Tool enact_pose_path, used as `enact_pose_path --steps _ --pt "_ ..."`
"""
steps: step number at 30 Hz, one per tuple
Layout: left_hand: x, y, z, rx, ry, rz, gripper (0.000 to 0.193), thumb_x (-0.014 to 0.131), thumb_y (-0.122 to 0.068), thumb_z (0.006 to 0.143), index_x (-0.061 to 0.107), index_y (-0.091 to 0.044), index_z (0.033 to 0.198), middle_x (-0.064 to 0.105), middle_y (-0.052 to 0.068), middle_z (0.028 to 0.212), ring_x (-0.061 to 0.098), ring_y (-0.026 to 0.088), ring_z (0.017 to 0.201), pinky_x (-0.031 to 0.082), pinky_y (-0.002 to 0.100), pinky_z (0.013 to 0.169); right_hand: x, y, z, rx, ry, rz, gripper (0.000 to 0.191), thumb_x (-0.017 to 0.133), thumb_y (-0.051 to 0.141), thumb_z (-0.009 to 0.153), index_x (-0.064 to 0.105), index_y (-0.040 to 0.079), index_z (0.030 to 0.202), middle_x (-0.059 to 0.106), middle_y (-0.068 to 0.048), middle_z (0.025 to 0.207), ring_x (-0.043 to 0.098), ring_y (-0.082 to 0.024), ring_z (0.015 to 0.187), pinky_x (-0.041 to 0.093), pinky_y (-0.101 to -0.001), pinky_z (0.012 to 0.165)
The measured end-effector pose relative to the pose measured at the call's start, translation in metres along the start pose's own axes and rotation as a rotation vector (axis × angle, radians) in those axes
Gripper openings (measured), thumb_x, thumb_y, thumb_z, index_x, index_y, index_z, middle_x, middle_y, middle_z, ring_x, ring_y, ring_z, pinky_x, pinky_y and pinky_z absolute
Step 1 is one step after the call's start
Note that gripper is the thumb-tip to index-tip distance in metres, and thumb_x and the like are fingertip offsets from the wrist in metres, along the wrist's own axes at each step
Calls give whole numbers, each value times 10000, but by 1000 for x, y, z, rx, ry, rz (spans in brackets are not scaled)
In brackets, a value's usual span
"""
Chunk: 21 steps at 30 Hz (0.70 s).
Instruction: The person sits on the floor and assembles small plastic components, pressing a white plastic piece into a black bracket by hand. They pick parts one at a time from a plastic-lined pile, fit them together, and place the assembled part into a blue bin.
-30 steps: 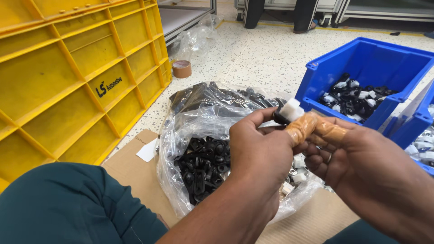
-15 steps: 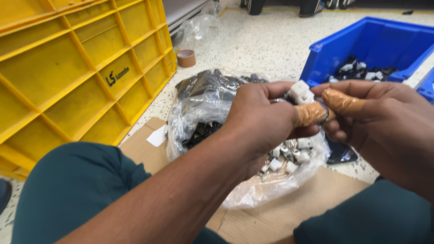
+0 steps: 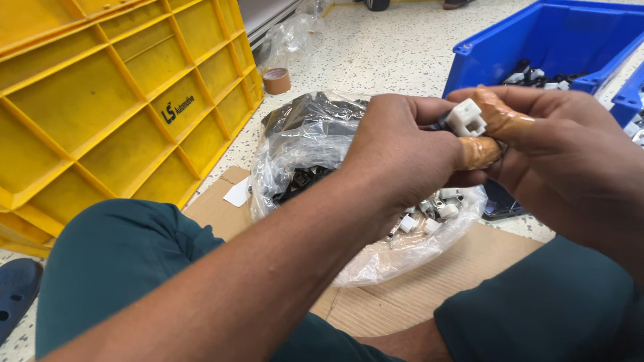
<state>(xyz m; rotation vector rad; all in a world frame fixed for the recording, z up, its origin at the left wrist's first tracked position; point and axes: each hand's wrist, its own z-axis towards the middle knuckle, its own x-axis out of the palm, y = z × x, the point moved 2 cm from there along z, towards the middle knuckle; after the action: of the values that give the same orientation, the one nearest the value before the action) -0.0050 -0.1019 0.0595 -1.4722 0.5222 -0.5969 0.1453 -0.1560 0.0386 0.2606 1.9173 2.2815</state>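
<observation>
At the far left, by my knee, lies one dark blue shoe [image 3: 17,295], and above it stand the yellow crates [image 3: 100,114], at least two stacked, their ribbed sides filling that side of my view. Past their corner, on the speckled floor [image 3: 389,60], sits one roll of brown tape [image 3: 276,80] with a crumpled clear wrap [image 3: 292,40] behind it. Between my legs lies one sheet of cardboard [image 3: 416,295], and on it one clear plastic bag [image 3: 315,154] that holds black parts on the left and a heap of small white parts on the right, too many and too jumbled to count. My left hand [image 3: 402,157] hovers over the bag, its fingers curled in and pressed toward the small white connector [image 3: 466,118], one single piece, held up just above the bag between my two hands. My right hand [image 3: 570,161] meets it from the other side, with two fingertips wrapped in brown tape pinching the connector, one above it and one below. Behind my right hand stands one blue bin [image 3: 537,40] with black and white parts in it, and the edge of a second blue bin [image 3: 627,97] shows at the right border.
</observation>
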Motion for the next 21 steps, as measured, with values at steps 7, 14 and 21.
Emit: enact_pose_path --steps 7,14,21 --pt "-2 3 7 -37 -34 -9 291 713 26 825 718 113 1102 747 172 922 730 167 696 647 237 633 -8 -16 13 114 -21 139 434 382 185 1103 565 -13 1442 685 -159 1247 696 -197 1089 605 -338 900" --pt "-9 13 7 -135 32 -161 398 696 51 847 628 184 1216 699 224 1068 731 206 905 649 255 881 -18 -29 4 274 -40 158 412 388 344 1148 579 10 1295 625 -150 1153 633 -156 1001 560 -320 865" --pt "-44 29 5 -316 -163 175 588 683 29 862 505 15 1422 660 206 1215 770 226 958 690 280 838 -77 -42 68 258 292 577 235 557 60 1141 588 -74 1331 659 -142 1111 669 -161 944 587 -253 777"
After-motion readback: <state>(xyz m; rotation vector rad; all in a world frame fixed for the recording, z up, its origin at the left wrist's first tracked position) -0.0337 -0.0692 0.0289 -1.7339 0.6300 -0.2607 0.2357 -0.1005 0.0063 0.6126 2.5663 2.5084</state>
